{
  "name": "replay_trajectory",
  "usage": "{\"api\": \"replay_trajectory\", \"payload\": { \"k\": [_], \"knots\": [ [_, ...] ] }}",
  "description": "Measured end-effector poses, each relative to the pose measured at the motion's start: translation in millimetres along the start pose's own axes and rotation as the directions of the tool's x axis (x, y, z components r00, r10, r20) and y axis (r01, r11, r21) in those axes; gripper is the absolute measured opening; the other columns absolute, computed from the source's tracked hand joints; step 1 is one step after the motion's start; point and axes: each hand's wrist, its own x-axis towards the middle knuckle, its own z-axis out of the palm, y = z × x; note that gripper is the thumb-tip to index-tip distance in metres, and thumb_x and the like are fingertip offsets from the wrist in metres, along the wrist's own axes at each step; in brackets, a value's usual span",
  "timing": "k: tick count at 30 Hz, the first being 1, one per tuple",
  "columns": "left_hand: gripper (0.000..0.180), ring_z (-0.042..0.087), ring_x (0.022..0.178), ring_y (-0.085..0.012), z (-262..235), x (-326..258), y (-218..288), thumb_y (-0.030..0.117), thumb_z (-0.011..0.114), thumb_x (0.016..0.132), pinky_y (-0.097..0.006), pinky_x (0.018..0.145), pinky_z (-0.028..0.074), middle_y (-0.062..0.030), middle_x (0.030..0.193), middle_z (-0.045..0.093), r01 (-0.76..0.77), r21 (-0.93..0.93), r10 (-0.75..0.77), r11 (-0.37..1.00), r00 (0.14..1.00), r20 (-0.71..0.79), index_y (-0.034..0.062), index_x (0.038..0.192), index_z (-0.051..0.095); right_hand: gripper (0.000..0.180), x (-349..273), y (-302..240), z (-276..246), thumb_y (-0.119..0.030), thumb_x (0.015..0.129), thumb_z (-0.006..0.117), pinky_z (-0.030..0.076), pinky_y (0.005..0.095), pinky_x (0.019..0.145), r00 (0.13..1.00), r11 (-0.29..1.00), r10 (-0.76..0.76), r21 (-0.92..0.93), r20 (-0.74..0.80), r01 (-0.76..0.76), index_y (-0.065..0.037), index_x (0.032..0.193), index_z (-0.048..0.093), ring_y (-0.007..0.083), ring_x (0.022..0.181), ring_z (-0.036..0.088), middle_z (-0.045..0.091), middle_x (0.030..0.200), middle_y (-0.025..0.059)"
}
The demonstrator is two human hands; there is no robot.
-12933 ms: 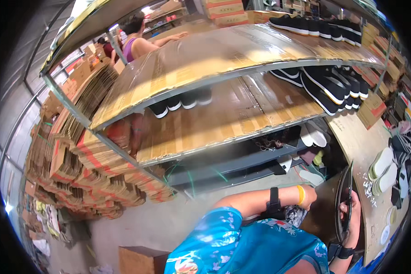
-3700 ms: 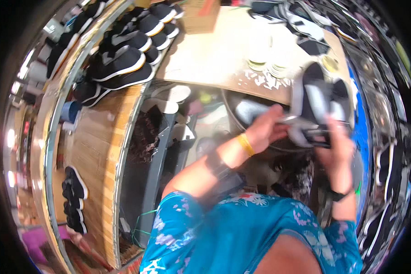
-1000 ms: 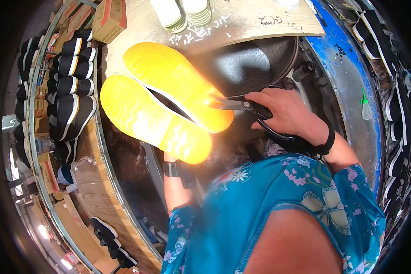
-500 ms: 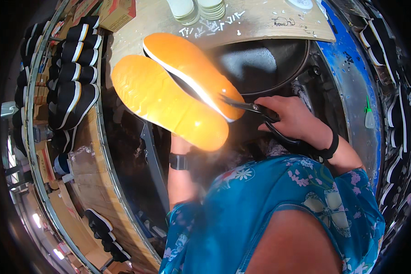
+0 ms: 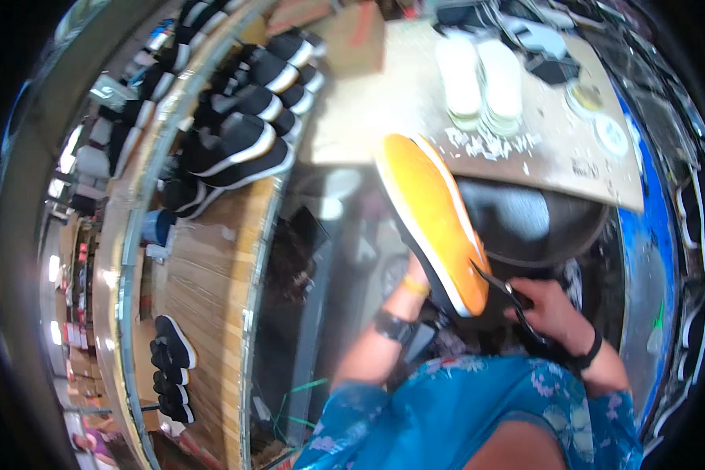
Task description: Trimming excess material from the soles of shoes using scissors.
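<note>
A pair of black shoes with white midsoles is held up in front of me, soles partly toward me. The nearer shoe's orange sole (image 5: 424, 207) faces me; the second shoe is mostly hidden behind it. My left hand (image 5: 417, 270) grips the pair from behind and below, its fingers largely covered by the shoes. In my right hand (image 5: 554, 313), black-handled scissors (image 5: 522, 304) are held with the fingers closed round the handles. Their blades point up and left, and the tips lie at the lower right part of the orange sole.
On the left, a wooden shelf (image 5: 204, 294) bears black shoes (image 5: 235, 149). A pale tabletop (image 5: 352, 129) ahead holds stacked white insoles (image 5: 500, 78), scattered white scraps (image 5: 489, 143) and round lids (image 5: 611, 135). Below its edge sits a dark tub (image 5: 525, 223). More shoes line the right side.
The view has swung left, so the scene sits further right and lower. The shoes have turned from two soles side by side to one mostly covering the other. Both hands keep their hold.
</note>
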Motion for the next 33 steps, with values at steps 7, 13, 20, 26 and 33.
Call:
{"api": "replay_trajectory", "payload": {
  "k": [7, 13, 20, 26, 33],
  "knots": [
    [0.010, 0.053, 0.062, -0.0399, -80.7, -51.8, 136.7, 0.004, 0.057, 0.065, -0.044, 0.056, 0.043, -0.0226, 0.063, 0.052, -0.437, 0.885, 0.457, -0.160, 0.762, 0.459, -0.0024, 0.061, 0.050, 0.050, 1.1, 15.4, -15.1, -0.021, 0.066, 0.077, 0.048, 0.0340, 0.065, 0.964, 0.978, 0.207, 0.036, -0.166, -0.204, -0.002, 0.108, 0.057, 0.0310, 0.074, 0.064, 0.062, 0.077, 0.0199],
    [0.020, 0.058, 0.073, -0.0416, -225.9, -73.2, 253.4, 0.016, 0.062, 0.070, -0.046, 0.064, 0.046, -0.0242, 0.071, 0.058, 0.191, 0.933, 0.660, -0.303, 0.749, 0.061, -0.0028, 0.069, 0.056, 0.047, 16.2, 2.1, -1.3, -0.027, 0.067, 0.074, 0.048, 0.0397, 0.069, 0.989, 0.988, 0.114, -0.098, -0.092, -0.123, -0.004, 0.105, 0.058, 0.0377, 0.080, 0.061, 0.063, 0.080, 0.0195],
    [0.055, 0.058, 0.101, -0.0323, -320.4, -85.7, 282.7, 0.029, 0.068, 0.070, -0.035, 0.088, 0.043, -0.0194, 0.104, 0.062, 0.448, 0.887, 0.445, -0.114, 0.821, -0.357, -0.0003, 0.115, 0.053, 0.048, 19.5, -3.4, 19.0, -0.036, 0.066, 0.073, 0.048, 0.0439, 0.068, 0.998, 0.941, 0.027, -0.335, -0.053, -0.043, -0.010, 0.104, 0.059, 0.0366, 0.080, 0.060, 0.063, 0.082, 0.0181],
    [0.058, 0.058, 0.101, -0.0326, -239.2, -112.3, 265.1, 0.050, 0.053, 0.082, -0.035, 0.086, 0.044, -0.0216, 0.102, 0.062, 0.247, 0.954, 0.182, -0.167, 0.959, -0.217, -0.0001, 0.110, 0.059, 0.047, 9.4, 4.3, 12.3, -0.038, 0.066, 0.072, 0.048, 0.0443, 0.067, 0.994, 0.947, -0.053, -0.320, -0.100, 0.019, -0.010, 0.102, 0.059, 0.0370, 0.078, 0.060, 0.063, 0.080, 0.0168],
    [0.028, 0.058, 0.065, -0.0133, -154.2, -134.8, 276.1, 0.024, 0.066, 0.080, -0.028, 0.061, 0.045, -0.0106, 0.070, 0.064, -0.106, 0.971, 0.552, 0.214, 0.833, -0.031, -0.0033, 0.085, 0.063, 0.046, 17.1, -1.8, 5.6, -0.039, 0.067, 0.072, 0.048, 0.0451, 0.065, 0.996, 0.938, -0.033, -0.346, -0.087, 0.001, -0.009, 0.099, 0.060, 0.0380, 0.074, 0.061, 0.063, 0.076, 0.0169]
  ]
}}
